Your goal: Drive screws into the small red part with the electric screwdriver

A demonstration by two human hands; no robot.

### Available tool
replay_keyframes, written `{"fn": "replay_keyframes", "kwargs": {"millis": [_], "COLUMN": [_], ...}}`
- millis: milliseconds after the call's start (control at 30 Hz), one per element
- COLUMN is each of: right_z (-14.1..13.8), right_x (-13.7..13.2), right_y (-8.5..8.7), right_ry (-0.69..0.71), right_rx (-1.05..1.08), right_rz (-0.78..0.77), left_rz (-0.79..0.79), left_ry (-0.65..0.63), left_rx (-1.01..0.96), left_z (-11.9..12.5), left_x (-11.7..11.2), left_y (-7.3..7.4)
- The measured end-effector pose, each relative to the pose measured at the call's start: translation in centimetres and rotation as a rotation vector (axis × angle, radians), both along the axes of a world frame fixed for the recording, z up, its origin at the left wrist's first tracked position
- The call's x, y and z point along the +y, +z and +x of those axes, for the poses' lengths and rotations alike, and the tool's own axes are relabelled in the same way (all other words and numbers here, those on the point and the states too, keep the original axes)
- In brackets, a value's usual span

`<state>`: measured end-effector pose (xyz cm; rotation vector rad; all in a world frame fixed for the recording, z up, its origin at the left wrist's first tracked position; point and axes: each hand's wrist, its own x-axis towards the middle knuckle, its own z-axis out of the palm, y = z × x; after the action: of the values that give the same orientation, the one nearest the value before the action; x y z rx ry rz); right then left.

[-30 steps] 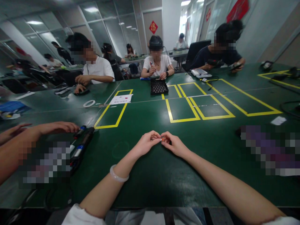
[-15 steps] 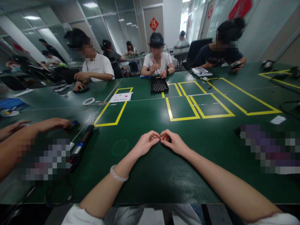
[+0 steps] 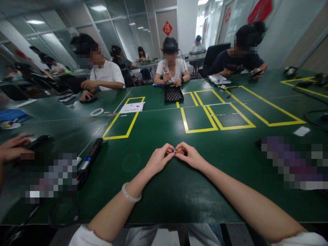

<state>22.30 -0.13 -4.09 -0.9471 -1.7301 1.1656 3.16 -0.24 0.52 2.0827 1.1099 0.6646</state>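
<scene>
Between my fingertips is a tiny orange-red and silvery piece [image 3: 175, 151], too small to name and mostly covered by the fingers. My left hand [image 3: 161, 157] pinches it from the left, thumb and fingers closed. From the right, my right hand [image 3: 190, 154] meets it with thumb and index finger pressed together. Both hands rest low over the green table [image 3: 164, 194], fingertips nearly touching. A pale bracelet [image 3: 131, 192] circles my left wrist.
A black tool with a blue band [image 3: 88, 159] lies to my left, near a co-worker's hand [image 3: 16, 147]. Yellow tape outlines [image 3: 202, 130] mark the table ahead. Further off are a black tray [image 3: 173, 94], a white paper [image 3: 132, 107] and a white tape roll [image 3: 96, 112]. Several people sit around.
The co-worker's arm at the left has drawn back toward the frame's edge. My hands stay in place, with the small piece slightly turned between the fingertips.
</scene>
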Motion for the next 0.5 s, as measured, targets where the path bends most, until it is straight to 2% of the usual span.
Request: {"fn": "replay_keyframes", "kwargs": {"millis": [133, 300, 400, 500], "right_z": [0.0, 0.2, 0.2, 0.1], "right_x": [-0.1, -0.1, -0.1, -0.2], "right_y": [0.1, 0.3, 0.4, 0.2], "right_ry": [0.009, 0.005, 0.007, 0.014], "right_rx": [-0.046, -0.066, -0.085, -0.079], "right_rz": [0.008, 0.006, 0.006, 0.006], "left_rz": [-0.019, 0.06, 0.1, 0.145], "left_ry": [-0.003, 0.055, 0.113, 0.245], "left_rx": [0.04, 0.152, 0.275, 0.451], "left_z": [-0.4, -2.5, -5.7, -11.1], "left_x": [0.1, -0.3, -1.1, -2.1], "left_y": [0.3, 2.3, 3.2, 2.9]}}
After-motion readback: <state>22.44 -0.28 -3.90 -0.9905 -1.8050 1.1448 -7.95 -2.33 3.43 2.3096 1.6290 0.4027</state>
